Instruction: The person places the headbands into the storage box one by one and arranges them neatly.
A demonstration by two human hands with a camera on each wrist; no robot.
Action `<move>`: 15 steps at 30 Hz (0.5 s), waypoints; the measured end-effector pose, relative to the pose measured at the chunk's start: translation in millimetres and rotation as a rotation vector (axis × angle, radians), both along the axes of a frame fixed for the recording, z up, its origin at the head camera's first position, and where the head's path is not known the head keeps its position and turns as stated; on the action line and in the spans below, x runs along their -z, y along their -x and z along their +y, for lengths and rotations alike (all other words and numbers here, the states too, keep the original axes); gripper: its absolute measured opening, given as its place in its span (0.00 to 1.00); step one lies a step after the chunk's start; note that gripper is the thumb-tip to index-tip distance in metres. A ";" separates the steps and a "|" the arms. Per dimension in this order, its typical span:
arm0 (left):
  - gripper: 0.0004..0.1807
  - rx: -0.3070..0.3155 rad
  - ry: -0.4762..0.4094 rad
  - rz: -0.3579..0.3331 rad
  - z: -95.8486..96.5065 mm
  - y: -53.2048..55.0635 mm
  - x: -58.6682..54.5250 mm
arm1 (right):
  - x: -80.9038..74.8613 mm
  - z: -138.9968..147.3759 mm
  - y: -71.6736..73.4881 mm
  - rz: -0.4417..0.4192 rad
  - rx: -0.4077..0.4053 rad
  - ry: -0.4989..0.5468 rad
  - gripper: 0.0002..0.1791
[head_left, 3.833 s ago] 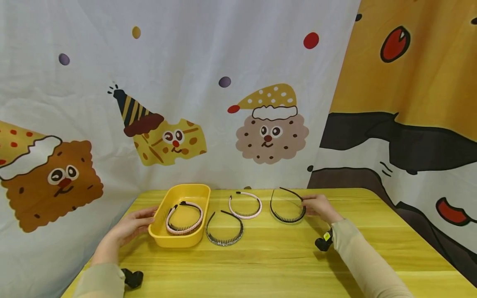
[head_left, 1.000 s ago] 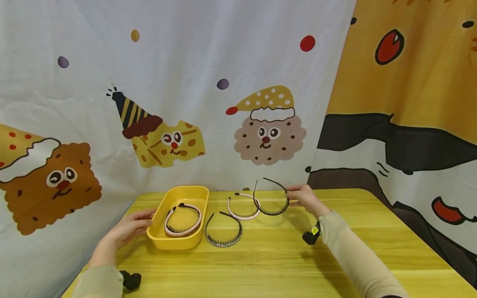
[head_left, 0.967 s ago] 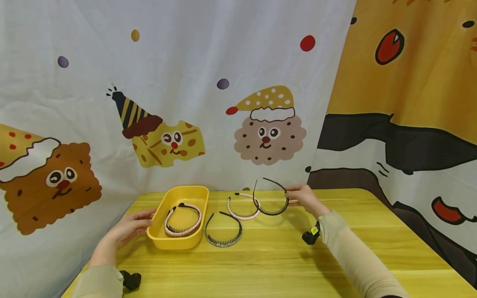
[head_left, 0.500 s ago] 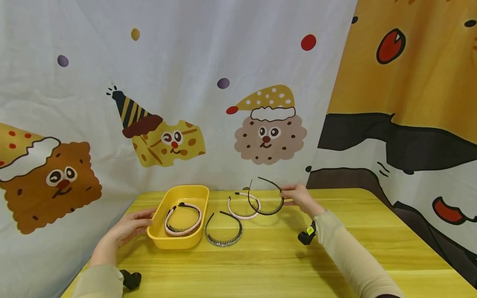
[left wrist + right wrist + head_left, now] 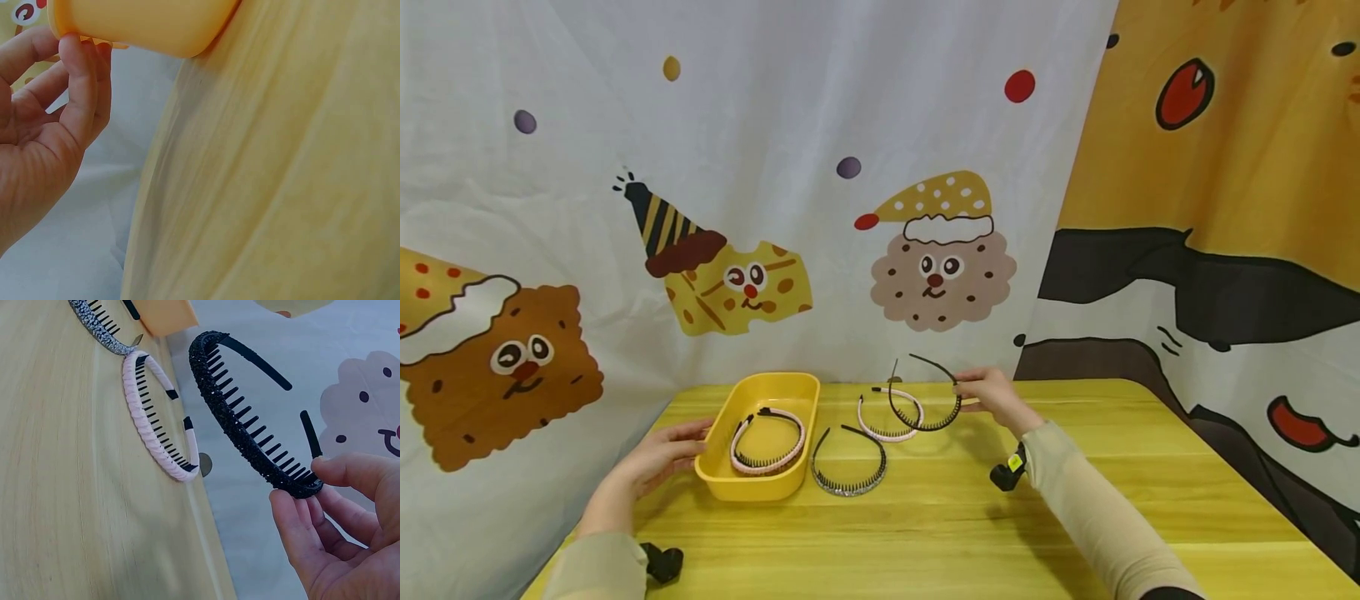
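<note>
- Black headband (image 5: pixel 230 425) is pinched at one side by right fingers (image 5: pixel 289 524); likely light, springy, best held there.
- Tray (image 5: pixel 754 489) is touched by parted left fingers (image 5: pixel 80 94).

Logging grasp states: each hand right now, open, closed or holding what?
Left hand: touching the yellow tray; whether it grips cannot be told.
Right hand: closed, pinching the black headband.
</note>
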State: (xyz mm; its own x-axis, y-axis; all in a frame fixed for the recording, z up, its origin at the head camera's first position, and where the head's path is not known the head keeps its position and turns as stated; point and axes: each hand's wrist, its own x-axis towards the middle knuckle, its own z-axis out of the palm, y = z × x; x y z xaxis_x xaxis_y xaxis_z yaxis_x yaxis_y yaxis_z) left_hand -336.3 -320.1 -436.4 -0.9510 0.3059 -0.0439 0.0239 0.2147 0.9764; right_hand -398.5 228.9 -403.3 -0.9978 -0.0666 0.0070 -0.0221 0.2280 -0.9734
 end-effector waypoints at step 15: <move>0.36 0.019 0.002 0.006 0.7 -0.7 -0.6 | -0.8 -15.7 -0.6 -0.010 -0.026 0.021 0.23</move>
